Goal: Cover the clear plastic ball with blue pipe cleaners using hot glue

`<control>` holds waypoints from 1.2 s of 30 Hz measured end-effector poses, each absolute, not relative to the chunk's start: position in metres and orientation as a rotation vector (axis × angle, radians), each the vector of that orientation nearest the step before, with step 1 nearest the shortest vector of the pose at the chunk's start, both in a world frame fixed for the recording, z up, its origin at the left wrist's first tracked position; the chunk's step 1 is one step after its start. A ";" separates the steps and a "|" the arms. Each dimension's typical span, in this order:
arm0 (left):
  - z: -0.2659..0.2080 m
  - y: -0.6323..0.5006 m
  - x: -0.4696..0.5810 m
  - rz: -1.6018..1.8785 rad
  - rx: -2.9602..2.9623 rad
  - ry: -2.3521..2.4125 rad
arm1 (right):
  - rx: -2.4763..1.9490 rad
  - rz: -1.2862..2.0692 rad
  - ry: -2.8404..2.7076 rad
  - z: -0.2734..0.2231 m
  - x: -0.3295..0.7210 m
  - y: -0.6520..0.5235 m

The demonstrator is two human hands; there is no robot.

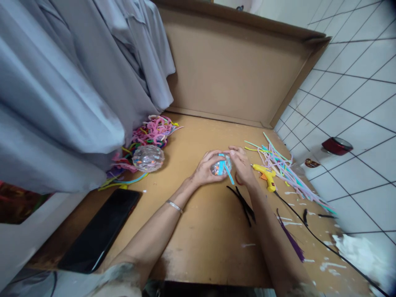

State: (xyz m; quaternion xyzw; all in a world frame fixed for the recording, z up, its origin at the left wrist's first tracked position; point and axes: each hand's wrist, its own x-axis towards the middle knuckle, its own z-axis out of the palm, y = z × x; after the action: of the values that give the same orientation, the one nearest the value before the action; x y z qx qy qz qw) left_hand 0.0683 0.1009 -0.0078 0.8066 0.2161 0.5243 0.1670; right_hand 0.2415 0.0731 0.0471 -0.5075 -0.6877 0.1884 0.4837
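A small clear ball (214, 168) with orange bits inside sits between my two hands over the table. Strips of light-blue pipe cleaner (228, 172) lie across its near face, one end sticking out toward me. My left hand (208, 168) wraps round the ball's left side, thumb below and fingers over the top. From the right, my right hand (241, 165) closes in with bent fingers against the ball's upper right edge; its fingertips are partly hidden. Black pipe cleaners (244, 206) lie on the table by my right forearm.
A yellow glue gun (266, 176) and loose pastel pipe cleaners (278, 169) lie at right, its cord running frontward. At left are a larger clear ball (148, 158), a pink pipe-cleaner heap (154, 130) and a phone (100, 231). Cardboard (238, 70) stands behind; grey cloth (93, 82) hangs left.
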 end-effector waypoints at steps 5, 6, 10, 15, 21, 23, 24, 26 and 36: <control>-0.010 0.101 0.071 1.534 2.191 0.564 | -1.291 0.415 -1.747 0.041 0.243 0.076; -0.011 0.101 0.072 1.533 2.156 0.559 | -1.295 0.410 -1.759 0.041 0.243 0.076; -0.012 0.099 0.075 1.492 2.035 0.585 | -1.294 0.418 -1.757 0.041 0.247 0.078; -0.012 0.100 0.075 1.436 1.994 0.589 | -1.342 0.460 -1.736 0.033 0.247 0.082; -0.010 0.101 0.073 1.416 1.974 0.644 | -1.384 0.475 -1.770 0.025 0.247 0.085; -0.011 0.101 0.073 1.408 1.988 0.633 | -1.374 0.476 -1.772 0.028 0.248 0.084; -0.011 0.101 0.073 1.403 1.996 0.631 | -1.368 0.477 -1.773 0.029 0.248 0.083; -0.012 0.101 0.073 1.394 2.006 0.634 | -1.362 0.479 -1.770 0.032 0.249 0.082; -0.011 0.103 0.073 1.386 2.005 0.580 | -1.361 0.534 -1.765 0.028 0.248 0.085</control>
State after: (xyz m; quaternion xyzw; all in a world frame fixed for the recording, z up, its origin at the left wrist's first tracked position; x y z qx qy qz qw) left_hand 0.0731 0.1027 -0.0112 0.7602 0.2200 0.5253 0.3127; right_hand 0.2477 0.0848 0.0276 -0.5411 -0.7015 0.2124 0.4123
